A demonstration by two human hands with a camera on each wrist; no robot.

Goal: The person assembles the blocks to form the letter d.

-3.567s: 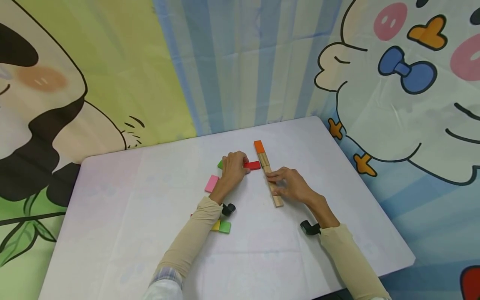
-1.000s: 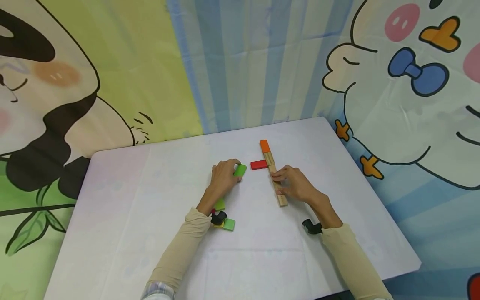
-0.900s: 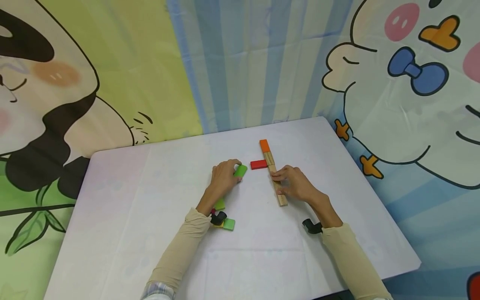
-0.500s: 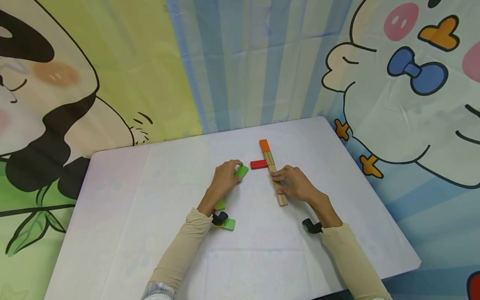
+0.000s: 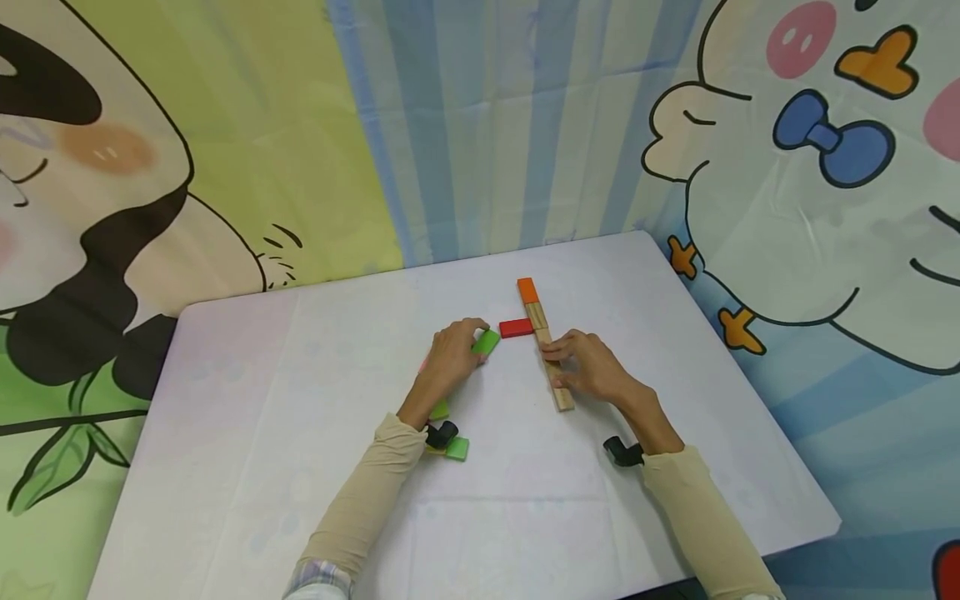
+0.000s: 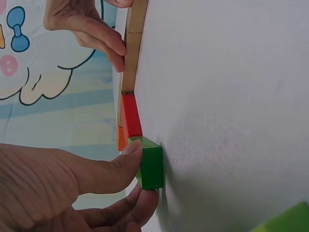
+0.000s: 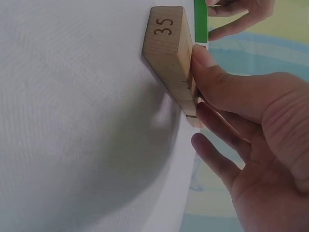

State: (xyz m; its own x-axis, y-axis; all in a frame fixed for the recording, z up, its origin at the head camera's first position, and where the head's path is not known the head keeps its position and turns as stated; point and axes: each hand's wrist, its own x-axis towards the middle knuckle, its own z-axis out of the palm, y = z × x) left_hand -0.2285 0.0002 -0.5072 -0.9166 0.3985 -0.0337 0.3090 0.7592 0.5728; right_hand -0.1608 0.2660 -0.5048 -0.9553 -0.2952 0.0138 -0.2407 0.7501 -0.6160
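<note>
My left hand (image 5: 448, 357) pinches a green wooden block (image 6: 152, 166) between thumb and fingers, its long side slanted on the table. Just beyond it lies a red block (image 5: 516, 328), its right end against a straight row. That row has an orange block (image 5: 528, 290) at its far end and plain wooden blocks (image 5: 542, 335) behind one another. Fingers of my right hand (image 5: 588, 367) lie extended along the row's right side, the thumb touching the nearest plain block (image 7: 166, 34), whose end reads 35. In the left wrist view the green block overlaps the red one's end.
On the white table (image 5: 315, 375), a yellow-green block (image 5: 440, 409) and a light green block (image 5: 457, 449) lie by my left wrist. A pink block (image 5: 422, 364) is mostly hidden behind that hand. Printed cloth (image 5: 480, 125) hangs behind the table.
The red block, earlier by my left hand, now touches the row. My left hand has since taken the green block and inched it right toward the red one. My right hand stays put.
</note>
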